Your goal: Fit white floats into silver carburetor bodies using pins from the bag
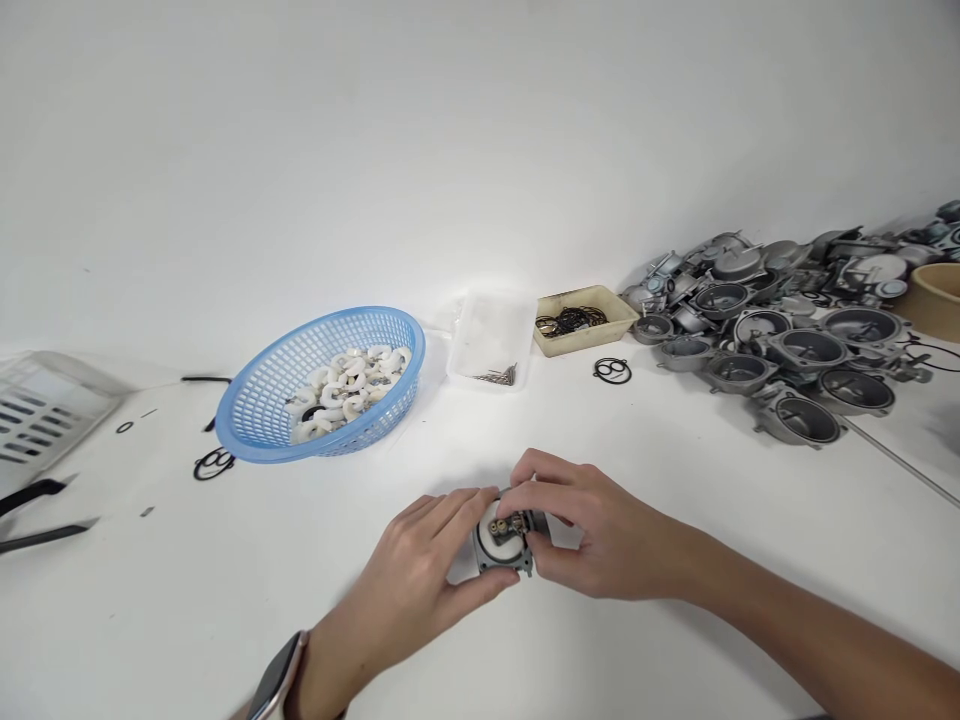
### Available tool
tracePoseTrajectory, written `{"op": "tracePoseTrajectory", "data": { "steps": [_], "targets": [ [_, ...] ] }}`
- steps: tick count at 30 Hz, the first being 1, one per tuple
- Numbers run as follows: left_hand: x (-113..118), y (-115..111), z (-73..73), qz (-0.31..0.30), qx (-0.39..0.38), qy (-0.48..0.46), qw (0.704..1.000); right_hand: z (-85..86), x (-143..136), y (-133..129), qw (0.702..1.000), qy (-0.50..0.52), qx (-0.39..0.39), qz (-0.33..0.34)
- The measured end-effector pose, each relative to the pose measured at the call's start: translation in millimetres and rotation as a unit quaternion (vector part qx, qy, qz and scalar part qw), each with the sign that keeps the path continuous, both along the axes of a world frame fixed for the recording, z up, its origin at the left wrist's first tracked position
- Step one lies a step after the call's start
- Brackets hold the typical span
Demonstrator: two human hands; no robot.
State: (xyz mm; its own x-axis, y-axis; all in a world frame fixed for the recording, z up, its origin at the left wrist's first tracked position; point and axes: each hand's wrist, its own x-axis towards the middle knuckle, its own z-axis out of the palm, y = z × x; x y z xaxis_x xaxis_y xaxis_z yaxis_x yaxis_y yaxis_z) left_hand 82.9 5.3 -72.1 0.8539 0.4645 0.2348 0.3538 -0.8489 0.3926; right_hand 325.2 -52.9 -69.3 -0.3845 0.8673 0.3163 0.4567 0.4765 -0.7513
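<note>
A grey metal carburetor body (pixel 484 563) lies face up at the front middle, just over the white table. Set in it is a white curved float (pixel 498 548), and two small brass jets show in the centre. My left hand (pixel 427 560) grips the carburetor from the left, thumb along the near edge and fingers at the far side. From the right, my right hand (pixel 592 525) bends over the float's hinge end, fingertips closed there. Whatever small part is between those fingertips is hidden.
Behind stands a blue basket (pixel 255 447) of white floats. A white tray (pixel 487 335) holds thin metal pins, and a cream tray (pixel 589 338) black rubber gaskets. Several grey carburetor parts (pixel 810 345) are heaped at right. Pliers-like black handles (pixel 41 540) lie far left.
</note>
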Motion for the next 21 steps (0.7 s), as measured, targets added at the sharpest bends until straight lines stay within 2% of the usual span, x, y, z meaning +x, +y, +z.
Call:
{"op": "tracePoseTrajectory", "data": {
  "steps": [21],
  "targets": [
    [0.4, -0.2, -0.3, -0.002, 0.014, -0.006, 1.0, 0.1, -0.4, 0.0, 1.0, 0.008, 0.007, 0.0]
  ]
}}
